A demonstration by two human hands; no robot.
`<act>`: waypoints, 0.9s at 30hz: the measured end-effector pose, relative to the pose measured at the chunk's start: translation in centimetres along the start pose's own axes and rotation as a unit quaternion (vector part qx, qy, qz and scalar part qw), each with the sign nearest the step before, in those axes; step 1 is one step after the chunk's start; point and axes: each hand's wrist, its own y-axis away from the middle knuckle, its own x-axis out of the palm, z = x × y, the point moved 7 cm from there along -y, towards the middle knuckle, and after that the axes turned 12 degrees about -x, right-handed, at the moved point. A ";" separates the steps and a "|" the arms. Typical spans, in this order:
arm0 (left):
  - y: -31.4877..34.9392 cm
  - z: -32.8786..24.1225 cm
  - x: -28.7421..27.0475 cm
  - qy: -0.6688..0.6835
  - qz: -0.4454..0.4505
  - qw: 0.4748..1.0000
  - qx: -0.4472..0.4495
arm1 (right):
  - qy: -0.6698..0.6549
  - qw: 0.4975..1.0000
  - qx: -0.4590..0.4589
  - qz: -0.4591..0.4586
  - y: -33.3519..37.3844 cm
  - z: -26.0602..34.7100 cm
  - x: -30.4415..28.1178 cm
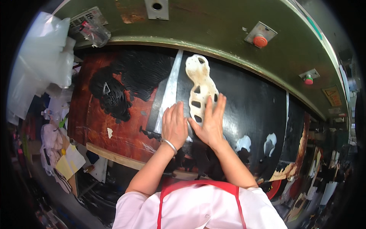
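Note:
A long, wavy-edged off-white piece with several cut-out holes and brownish stains lies on a black sheet. My right hand rests over its near end, fingers spread and thumb pointing left. The fingertips touch the piece's right side and hide part of it. Just left of that end, my left hand lies flat with its fingers straight and nothing visible in it. Beside these fingers a pale, narrow strip runs away from me. A metal bangle circles my left wrist.
A reddish-brown board at left carries black, ridged sheet scraps. Along the far side stands a green machine beam with a red button. Clear plastic bags hang at far left. A wooden strip edges the near side.

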 end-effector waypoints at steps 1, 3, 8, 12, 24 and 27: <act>-0.6 0.0 0.1 0.005 -0.004 1.000 0.000 | 0.023 0.998 -0.028 0.048 -0.3 0.2 -0.1; -2.0 0.0 0.5 0.001 -0.012 1.000 0.002 | 0.018 0.994 -0.061 0.085 -0.3 0.8 -1.5; -6.9 0.8 2.2 0.072 -0.044 0.996 0.003 | -0.133 0.991 0.000 0.028 2.6 -3.7 -6.8; -11.8 3.1 3.3 0.273 -0.021 0.957 -0.094 | -0.154 0.940 0.207 -0.226 3.1 -17.9 -13.3; -11.4 4.2 4.2 -0.020 -0.004 0.993 -0.113 | 0.102 0.867 0.154 -0.462 -4.7 -30.5 -24.1; -12.4 4.4 4.9 -0.054 -0.039 0.989 -0.133 | 0.156 0.889 0.146 -0.405 -3.7 -31.4 -23.7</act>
